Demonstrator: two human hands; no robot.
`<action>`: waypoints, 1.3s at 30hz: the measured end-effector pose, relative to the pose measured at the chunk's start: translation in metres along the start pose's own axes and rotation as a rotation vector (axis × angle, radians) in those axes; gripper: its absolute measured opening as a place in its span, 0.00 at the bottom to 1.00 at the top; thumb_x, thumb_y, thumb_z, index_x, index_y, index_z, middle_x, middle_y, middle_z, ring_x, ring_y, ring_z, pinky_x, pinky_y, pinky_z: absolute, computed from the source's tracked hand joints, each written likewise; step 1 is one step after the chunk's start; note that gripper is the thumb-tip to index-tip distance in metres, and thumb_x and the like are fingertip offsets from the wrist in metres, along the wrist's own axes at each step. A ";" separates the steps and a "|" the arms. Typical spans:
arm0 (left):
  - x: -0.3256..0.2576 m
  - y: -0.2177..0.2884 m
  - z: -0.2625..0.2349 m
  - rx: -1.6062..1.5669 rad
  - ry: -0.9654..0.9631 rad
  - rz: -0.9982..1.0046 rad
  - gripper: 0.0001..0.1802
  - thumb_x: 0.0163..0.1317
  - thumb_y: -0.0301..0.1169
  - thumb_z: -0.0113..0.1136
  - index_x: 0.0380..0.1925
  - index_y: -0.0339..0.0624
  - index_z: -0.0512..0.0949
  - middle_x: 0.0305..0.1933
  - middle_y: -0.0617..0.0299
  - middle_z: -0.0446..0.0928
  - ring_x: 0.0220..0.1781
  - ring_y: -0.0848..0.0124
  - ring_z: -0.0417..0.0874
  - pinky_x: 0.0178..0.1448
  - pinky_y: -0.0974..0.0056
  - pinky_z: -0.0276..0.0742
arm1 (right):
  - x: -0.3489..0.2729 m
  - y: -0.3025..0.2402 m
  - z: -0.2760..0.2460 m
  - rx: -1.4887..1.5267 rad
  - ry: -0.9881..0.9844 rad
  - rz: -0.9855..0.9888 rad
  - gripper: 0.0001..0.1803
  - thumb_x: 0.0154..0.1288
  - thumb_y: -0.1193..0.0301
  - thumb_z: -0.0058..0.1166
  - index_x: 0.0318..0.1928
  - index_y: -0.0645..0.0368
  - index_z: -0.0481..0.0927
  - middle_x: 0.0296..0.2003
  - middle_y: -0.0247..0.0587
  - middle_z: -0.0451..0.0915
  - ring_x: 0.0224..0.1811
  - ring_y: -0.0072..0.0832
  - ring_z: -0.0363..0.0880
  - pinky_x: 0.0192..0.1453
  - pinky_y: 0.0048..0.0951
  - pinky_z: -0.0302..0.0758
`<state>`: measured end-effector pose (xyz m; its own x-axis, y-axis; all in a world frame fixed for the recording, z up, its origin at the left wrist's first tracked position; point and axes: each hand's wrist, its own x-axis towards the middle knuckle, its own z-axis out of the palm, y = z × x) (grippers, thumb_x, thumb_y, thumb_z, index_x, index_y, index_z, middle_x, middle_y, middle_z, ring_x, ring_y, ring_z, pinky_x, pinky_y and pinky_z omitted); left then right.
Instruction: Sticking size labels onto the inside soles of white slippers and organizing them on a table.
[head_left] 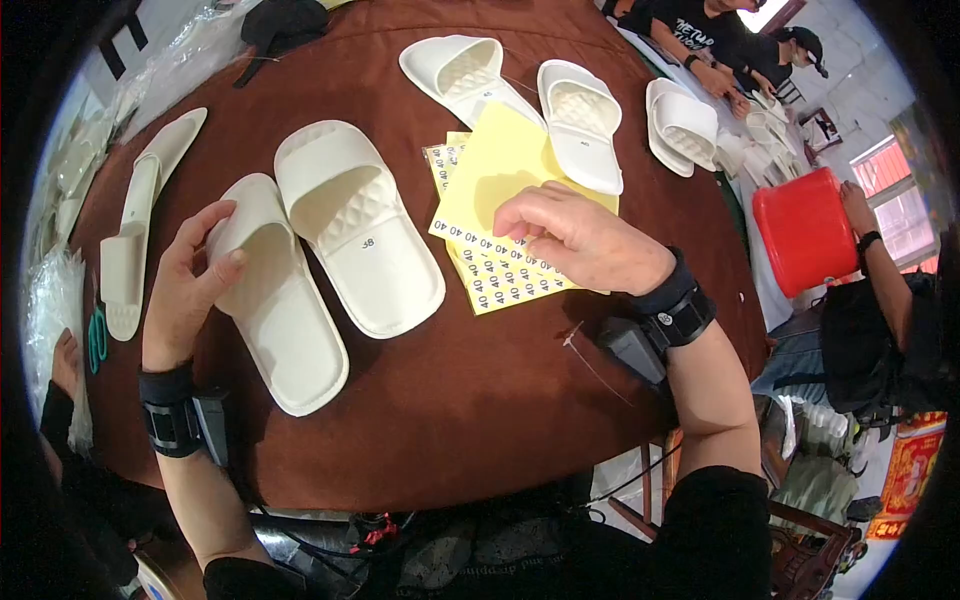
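My left hand [195, 275] grips the side of a white slipper [295, 350], thumb and fingers around its strap. Touching it on the right lies a second white slipper [390, 280] with a small dark printed mark on its insole. Over a stack of yellow sticker sheets [515, 150] is my right hand [590, 240], its fingers curled together in a pinch by a row of printed stickers. Whether a sticker sits between those fingertips is hidden. More sticker sheets [500, 285] show beneath the top one.
Beyond the sheets lie white slippers [585, 130], with a stacked pair [685, 130] farther right. Other slippers [130, 250] and green-handled scissors [97, 340] are at left. A co-worker's hand [855, 210] touches a red bucket [805, 235]. A brown cloth [450, 420] covers the table.
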<state>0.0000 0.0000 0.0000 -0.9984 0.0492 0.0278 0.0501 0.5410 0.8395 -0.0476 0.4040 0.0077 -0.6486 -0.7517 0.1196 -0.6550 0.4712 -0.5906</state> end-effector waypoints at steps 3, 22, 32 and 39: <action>-0.001 0.003 0.003 -0.048 0.034 0.005 0.32 0.56 0.39 0.64 0.61 0.40 0.69 0.56 0.61 0.73 0.52 0.72 0.73 0.58 0.67 0.68 | -0.001 0.000 0.001 -0.003 0.044 -0.053 0.12 0.59 0.81 0.48 0.44 0.59 0.73 0.39 0.42 0.77 0.45 0.40 0.74 0.50 0.37 0.71; -0.002 0.002 0.003 -0.015 0.057 0.052 0.30 0.57 0.34 0.63 0.60 0.39 0.70 0.55 0.62 0.73 0.51 0.74 0.73 0.57 0.68 0.69 | -0.005 0.009 -0.002 0.465 0.069 0.121 0.15 0.56 0.85 0.50 0.44 0.59 0.72 0.33 0.29 0.69 0.38 0.17 0.68 0.44 0.21 0.69; -0.003 0.004 0.004 -0.015 0.069 0.052 0.29 0.57 0.34 0.63 0.59 0.39 0.70 0.55 0.62 0.73 0.51 0.74 0.73 0.57 0.69 0.68 | -0.004 0.004 0.001 0.550 0.054 0.134 0.16 0.56 0.84 0.49 0.46 0.60 0.71 0.37 0.28 0.69 0.41 0.17 0.67 0.49 0.20 0.68; -0.003 0.002 0.006 -0.044 0.054 0.028 0.29 0.56 0.34 0.64 0.57 0.38 0.71 0.54 0.62 0.73 0.50 0.74 0.72 0.56 0.69 0.68 | -0.002 -0.015 -0.002 0.643 0.112 0.134 0.16 0.57 0.84 0.49 0.46 0.61 0.70 0.39 0.29 0.72 0.40 0.16 0.70 0.46 0.19 0.70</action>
<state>0.0029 0.0059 -0.0022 -0.9966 0.0178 0.0801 0.0781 0.5026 0.8610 -0.0373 0.3994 0.0185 -0.7673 -0.6371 0.0732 -0.2263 0.1622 -0.9605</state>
